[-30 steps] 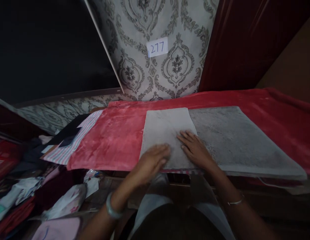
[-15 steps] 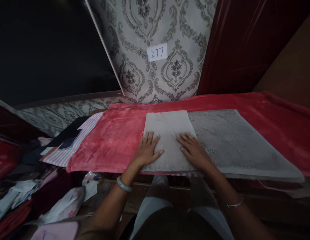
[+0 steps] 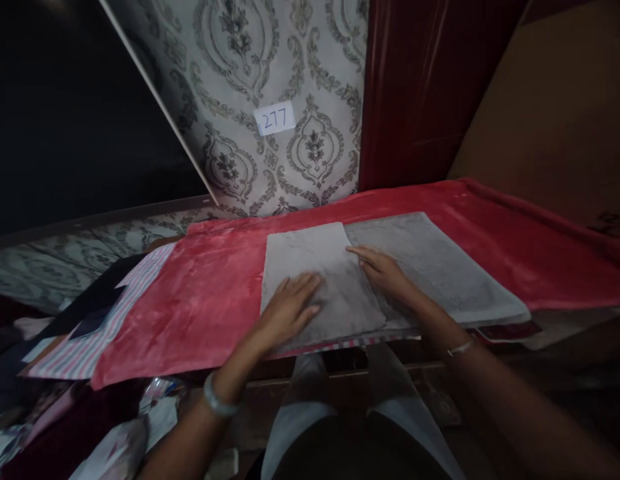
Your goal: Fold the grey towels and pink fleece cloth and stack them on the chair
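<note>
A grey towel (image 3: 450,273) lies on a red plush blanket (image 3: 200,293), its left part folded over into a lighter panel (image 3: 310,247). On that folded panel my left hand (image 3: 293,303) rests flat, fingers stretched out and holding nothing. My right hand (image 3: 385,270) lies at the panel's right edge, where it meets the single layer of towel. Its fingers are extended and fairly close together, with the fingertips on the edge. The underside of the right hand is hidden.
At the left end of the blanket a striped cloth (image 3: 125,287) sticks out. A dark screen (image 3: 80,113) stands behind on the left. A paper marked 277 (image 3: 275,119) is on the patterned wall. Clothes and plastic bags (image 3: 115,450) lie low at the left.
My view has turned to the right. My left hand has slid across the folded panel, its fingers now pointing more rightward. My right hand has moved to the panel's right edge.
</note>
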A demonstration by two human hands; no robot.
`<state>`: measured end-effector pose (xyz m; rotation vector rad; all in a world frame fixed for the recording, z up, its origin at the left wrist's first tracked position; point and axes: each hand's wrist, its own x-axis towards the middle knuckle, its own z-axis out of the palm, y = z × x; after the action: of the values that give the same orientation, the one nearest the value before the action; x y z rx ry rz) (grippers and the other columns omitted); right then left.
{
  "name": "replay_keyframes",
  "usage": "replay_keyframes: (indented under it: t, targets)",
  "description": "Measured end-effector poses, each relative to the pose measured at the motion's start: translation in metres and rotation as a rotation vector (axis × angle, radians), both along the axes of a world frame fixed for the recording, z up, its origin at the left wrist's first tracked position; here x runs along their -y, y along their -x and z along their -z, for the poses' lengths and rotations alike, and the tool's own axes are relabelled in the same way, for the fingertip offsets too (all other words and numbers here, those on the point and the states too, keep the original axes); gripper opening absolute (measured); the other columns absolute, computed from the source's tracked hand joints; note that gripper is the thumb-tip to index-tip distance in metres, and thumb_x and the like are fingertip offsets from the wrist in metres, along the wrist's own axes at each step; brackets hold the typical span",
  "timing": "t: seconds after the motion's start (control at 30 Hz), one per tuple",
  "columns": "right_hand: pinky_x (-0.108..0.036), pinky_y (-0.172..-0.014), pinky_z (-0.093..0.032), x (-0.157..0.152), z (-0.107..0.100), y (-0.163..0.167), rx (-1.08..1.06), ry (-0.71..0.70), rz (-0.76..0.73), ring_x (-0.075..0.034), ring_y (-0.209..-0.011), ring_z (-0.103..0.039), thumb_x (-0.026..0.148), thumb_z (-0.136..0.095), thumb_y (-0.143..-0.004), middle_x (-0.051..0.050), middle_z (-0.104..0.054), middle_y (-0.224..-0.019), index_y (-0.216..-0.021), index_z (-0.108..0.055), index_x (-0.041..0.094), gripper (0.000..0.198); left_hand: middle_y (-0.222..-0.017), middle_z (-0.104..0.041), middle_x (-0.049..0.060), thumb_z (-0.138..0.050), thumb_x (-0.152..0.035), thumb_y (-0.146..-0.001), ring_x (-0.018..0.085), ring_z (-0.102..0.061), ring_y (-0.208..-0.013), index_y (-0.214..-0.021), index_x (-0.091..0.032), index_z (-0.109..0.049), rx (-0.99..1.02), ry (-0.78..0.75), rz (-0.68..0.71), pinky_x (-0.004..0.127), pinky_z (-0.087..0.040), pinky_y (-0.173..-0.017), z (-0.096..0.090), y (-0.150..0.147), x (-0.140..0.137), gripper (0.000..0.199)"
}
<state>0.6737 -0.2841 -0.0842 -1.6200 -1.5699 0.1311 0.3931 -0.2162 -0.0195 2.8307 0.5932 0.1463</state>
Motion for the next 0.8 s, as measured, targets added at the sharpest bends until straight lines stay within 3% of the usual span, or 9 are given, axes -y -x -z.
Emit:
replay_keyframes:
  t: [0.1, 0.2, 0.27, 0.37, 0.5, 0.7, 0.8]
  targets:
    - [-0.048, -0.116, -0.037, -0.017, 0.006, -0.017, 0.118, 0.012, 0.008, -0.022, -0.137, -0.047, 0.014, -0.043, -0.089, -0.005, -0.057, -0.145, -0.139, -0.060, 0.027, 0.054, -0.164, -0.025, 0.015, -0.040, -0.043, -0.101, 0.027, -0.020, -0.153, -0.157, -0.016, -0.029, -0.057, -0.064, -0.107, 0.052, -0.019, -0.124, 0.001, -0.056, -0.028, 0.063]
    - [-0.051, -0.114, -0.038, -0.021, 0.019, -0.023, 0.184, 0.094, 0.029, -0.024, -0.137, -0.046, 0.011, -0.042, -0.089, -0.004, -0.056, -0.146, -0.138, -0.061, 0.030, 0.055, -0.164, -0.023, 0.019, -0.045, -0.045, -0.099, 0.036, -0.017, -0.153, -0.156, -0.015, -0.031, -0.115, -0.151, -0.194, 0.060, -0.019, -0.121, 0.023, -0.096, -0.030, 0.066]
    - [-0.051, -0.112, -0.038, -0.020, 0.026, -0.023, 0.203, 0.136, 0.053, -0.025, -0.138, -0.045, 0.008, -0.041, -0.089, -0.004, -0.055, -0.147, -0.138, -0.060, 0.030, 0.057, -0.166, -0.021, 0.017, -0.045, -0.048, -0.098, 0.039, -0.013, -0.153, -0.157, -0.019, -0.031, -0.118, -0.200, -0.151, 0.065, -0.016, -0.120, 0.040, -0.105, -0.023, 0.067]
    - [-0.049, -0.112, -0.038, -0.018, 0.028, -0.023, 0.200, 0.145, 0.050, -0.025, -0.138, -0.044, 0.005, -0.041, -0.087, -0.005, -0.055, -0.147, -0.137, -0.061, 0.028, 0.058, -0.167, -0.017, 0.011, -0.044, -0.051, -0.098, 0.037, -0.008, -0.154, -0.157, -0.027, -0.030, -0.094, -0.199, 0.024, 0.067, -0.012, -0.120, 0.054, -0.099, -0.010, 0.065]
    - [-0.047, -0.112, -0.039, -0.020, 0.028, -0.026, 0.162, 0.102, 0.044, -0.023, -0.134, -0.048, 0.003, -0.042, -0.086, -0.004, -0.058, -0.144, -0.132, -0.066, 0.029, 0.058, -0.167, -0.016, 0.011, -0.045, -0.050, -0.098, 0.033, -0.007, -0.155, -0.157, -0.028, -0.029, -0.095, -0.100, 0.218, 0.064, -0.010, -0.122, 0.051, -0.082, 0.010, 0.064]
    - [-0.046, -0.112, -0.039, -0.023, 0.033, -0.026, 0.152, 0.052, 0.049, -0.022, -0.132, -0.051, 0.004, -0.042, -0.085, -0.003, -0.061, -0.141, -0.128, -0.069, 0.028, 0.055, -0.167, -0.016, 0.010, -0.053, -0.042, -0.096, 0.026, -0.008, -0.155, -0.158, -0.027, -0.024, -0.024, 0.044, 0.328, 0.055, -0.012, -0.125, 0.049, -0.061, 0.055, 0.070]
    - [-0.044, -0.112, -0.041, -0.024, 0.034, -0.026, 0.149, 0.020, 0.068, -0.021, -0.130, -0.053, 0.004, -0.042, -0.083, -0.004, -0.062, -0.139, -0.132, -0.065, 0.025, 0.058, -0.165, -0.026, 0.008, -0.056, -0.041, -0.095, 0.025, -0.020, -0.153, -0.157, -0.030, -0.026, 0.025, 0.191, 0.441, 0.053, -0.017, -0.125, 0.042, -0.051, 0.062, 0.070]
